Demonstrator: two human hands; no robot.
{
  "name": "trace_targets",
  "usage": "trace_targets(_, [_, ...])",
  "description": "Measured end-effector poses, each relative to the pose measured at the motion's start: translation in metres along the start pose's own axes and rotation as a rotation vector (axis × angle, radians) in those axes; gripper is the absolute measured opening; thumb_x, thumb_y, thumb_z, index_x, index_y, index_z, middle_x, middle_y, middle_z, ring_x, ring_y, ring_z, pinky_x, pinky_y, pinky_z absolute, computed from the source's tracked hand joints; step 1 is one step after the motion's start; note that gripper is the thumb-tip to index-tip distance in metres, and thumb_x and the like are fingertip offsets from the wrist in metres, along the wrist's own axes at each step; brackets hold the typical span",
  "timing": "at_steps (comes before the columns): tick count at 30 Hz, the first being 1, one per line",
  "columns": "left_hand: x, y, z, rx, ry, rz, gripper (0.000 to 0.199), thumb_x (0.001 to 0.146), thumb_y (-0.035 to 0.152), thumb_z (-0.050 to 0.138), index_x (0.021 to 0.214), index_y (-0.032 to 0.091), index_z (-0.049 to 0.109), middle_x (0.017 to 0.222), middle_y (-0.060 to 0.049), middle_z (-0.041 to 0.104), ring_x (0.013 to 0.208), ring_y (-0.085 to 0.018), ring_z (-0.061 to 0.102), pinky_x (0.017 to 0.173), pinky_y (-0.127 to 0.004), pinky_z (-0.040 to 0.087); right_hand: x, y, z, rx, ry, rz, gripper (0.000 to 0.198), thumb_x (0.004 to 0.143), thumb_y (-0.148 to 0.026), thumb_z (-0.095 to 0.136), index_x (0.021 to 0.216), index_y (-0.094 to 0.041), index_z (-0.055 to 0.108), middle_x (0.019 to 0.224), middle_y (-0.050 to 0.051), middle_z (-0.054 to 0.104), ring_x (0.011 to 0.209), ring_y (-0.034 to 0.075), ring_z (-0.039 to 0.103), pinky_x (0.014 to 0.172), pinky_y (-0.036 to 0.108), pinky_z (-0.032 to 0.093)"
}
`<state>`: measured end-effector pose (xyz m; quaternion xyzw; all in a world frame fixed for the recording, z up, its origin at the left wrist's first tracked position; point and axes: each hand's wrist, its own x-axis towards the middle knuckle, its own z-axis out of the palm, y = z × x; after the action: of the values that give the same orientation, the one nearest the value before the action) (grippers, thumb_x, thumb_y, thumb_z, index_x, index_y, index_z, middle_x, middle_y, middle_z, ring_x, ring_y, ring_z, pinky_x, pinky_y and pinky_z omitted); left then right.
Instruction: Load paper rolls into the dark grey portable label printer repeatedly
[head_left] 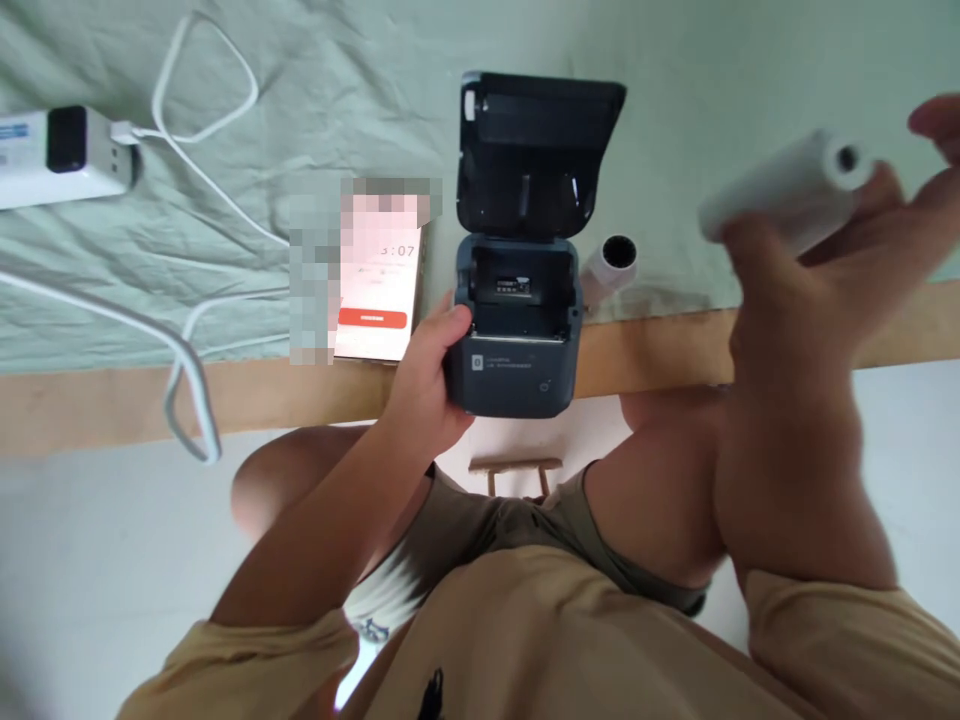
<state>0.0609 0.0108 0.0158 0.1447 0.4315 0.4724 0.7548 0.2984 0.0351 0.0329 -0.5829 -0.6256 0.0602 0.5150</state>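
Note:
My left hand [431, 375] grips the left side of a dark label printer [514, 375], thumb on its edge. The printer's lid [536, 150] is flipped up, and its inner bay shows no roll. Off to the right, my right hand [810, 250] holds a white paper roll [780, 195] with a dark hole in its core. The thumb presses the roll's near side, and some fingers stretch out behind it; motion blurs this hand a little. Just right of the printer, a whitish tube with a dark open end [619, 253] sits on the cloth.
A phone [375, 270] with a lit screen lies left of the printer, partly pixelated. Farther left is a white power strip [90, 155] with a plugged white cable [206, 130]. Another cable [180, 345] hangs over the wooden table edge [300, 400]. Green cloth [360, 90] covers the table.

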Motion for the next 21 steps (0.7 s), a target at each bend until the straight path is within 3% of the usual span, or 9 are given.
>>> trace_targets(2, [-0.001,0.0,0.001,0.037,-0.014,0.012,0.025,0.075,0.042,0.066,0.083,0.019,0.064,0.058,0.0,0.063,0.06,-0.018,0.067,0.043,-0.024,0.047,-0.003,-0.018,0.004,0.071,0.007,-0.065,0.027,0.083,-0.03,0.062,0.107,-0.043,0.063,0.109,-0.002,0.059,0.103,0.023,0.062,0.082,0.037,0.053])
trace_targets(5, [-0.001,-0.002,0.001,0.052,-0.051,0.027,0.027,0.075,0.044,0.067,0.086,0.019,0.063,0.057,0.0,0.062,0.064,-0.02,0.069,0.049,-0.025,0.051,-0.008,-0.041,0.017,0.092,-0.19,-0.123,0.031,0.086,-0.032,0.057,0.115,-0.043,0.062,0.107,-0.001,0.064,0.098,0.021,0.064,0.082,0.039,0.055])
trace_targets(8, [0.001,-0.006,0.0,0.03,-0.076,0.057,0.028,0.076,0.042,0.067,0.091,0.019,0.064,0.065,0.0,0.065,0.078,-0.022,0.072,0.062,-0.027,0.057,-0.011,-0.051,0.033,-0.015,-0.28,-0.398,0.039,0.077,-0.02,0.064,0.116,-0.03,0.064,0.109,0.002,0.066,0.103,0.02,0.063,0.09,0.036,0.055])
trace_targets(10, [0.002,-0.007,-0.001,0.009,-0.088,0.07,0.029,0.077,0.04,0.066,0.096,0.019,0.064,0.074,0.0,0.068,0.089,-0.022,0.072,0.072,-0.029,0.059,-0.01,-0.051,0.042,-0.06,-0.296,-0.508,0.04,0.074,-0.008,0.062,0.111,-0.024,0.064,0.108,0.002,0.067,0.103,0.018,0.063,0.089,0.032,0.055])
trace_targets(15, [0.002,-0.007,-0.001,-0.022,-0.157,0.128,0.021,0.082,0.03,0.062,0.101,0.021,0.062,0.085,0.001,0.069,0.099,-0.02,0.07,0.084,-0.029,0.057,-0.007,-0.046,0.049,-0.01,-0.441,-0.469,0.025,0.077,-0.001,0.056,0.092,-0.021,0.061,0.103,-0.001,0.069,0.091,0.011,0.065,0.072,0.024,0.053])
trace_targets(18, [0.002,-0.007,-0.002,-0.012,-0.17,0.133,0.021,0.082,0.03,0.062,0.1,0.021,0.061,0.087,-0.001,0.069,0.1,-0.022,0.07,0.084,-0.031,0.057,-0.008,-0.042,0.045,0.046,-0.439,-0.429,0.017,0.078,-0.005,0.058,0.084,-0.021,0.06,0.104,-0.001,0.069,0.091,0.012,0.066,0.074,0.026,0.054])
trace_targets(21, [0.001,-0.007,-0.002,-0.041,-0.159,0.112,0.022,0.081,0.032,0.062,0.1,0.02,0.061,0.087,-0.002,0.069,0.102,-0.024,0.069,0.083,-0.032,0.056,-0.012,-0.044,0.041,0.061,-0.38,-0.491,0.014,0.079,-0.011,0.064,0.085,-0.023,0.063,0.096,0.0,0.067,0.086,0.015,0.064,0.074,0.032,0.051])
